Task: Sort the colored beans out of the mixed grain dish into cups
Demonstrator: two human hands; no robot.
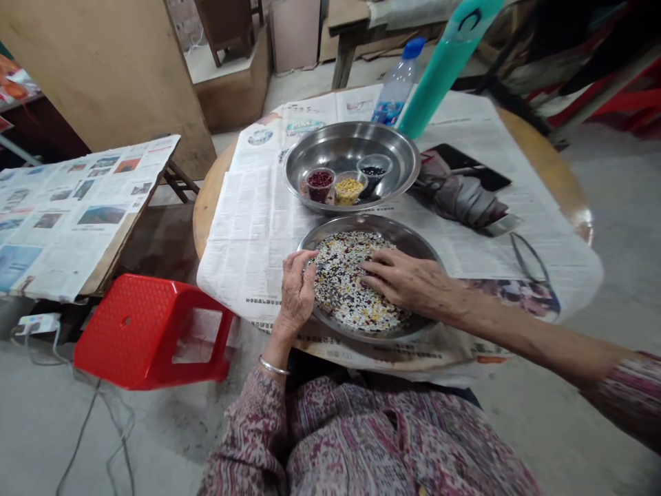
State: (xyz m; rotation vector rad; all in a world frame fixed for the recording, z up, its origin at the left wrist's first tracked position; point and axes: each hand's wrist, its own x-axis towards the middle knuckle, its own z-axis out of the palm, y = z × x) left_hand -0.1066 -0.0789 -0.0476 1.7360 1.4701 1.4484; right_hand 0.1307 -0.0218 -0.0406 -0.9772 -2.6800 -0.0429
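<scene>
A shallow metal basin (427,249) stands near the table's front edge, with mixed white, yellow, dark red and black grains and beans (351,275) spread over its bottom. My left hand (298,288) grips its left rim with bent fingers. Over the right part of the mix is my right hand (407,279), its fingers stretched out and slightly apart, their tips at the grains. Behind stands a deeper metal basin (397,148). Inside it are a clear cup of dark red beans (320,182), a cup of yellow beans (348,187) and a cup of black beans (374,169).
Newspaper (248,227) covers the round table. At the back stand a plastic bottle (396,86) and a tall teal object (444,69). A folded grey umbrella (459,189) lies to the right. A red stool (139,324) is on the floor at left, near cables.
</scene>
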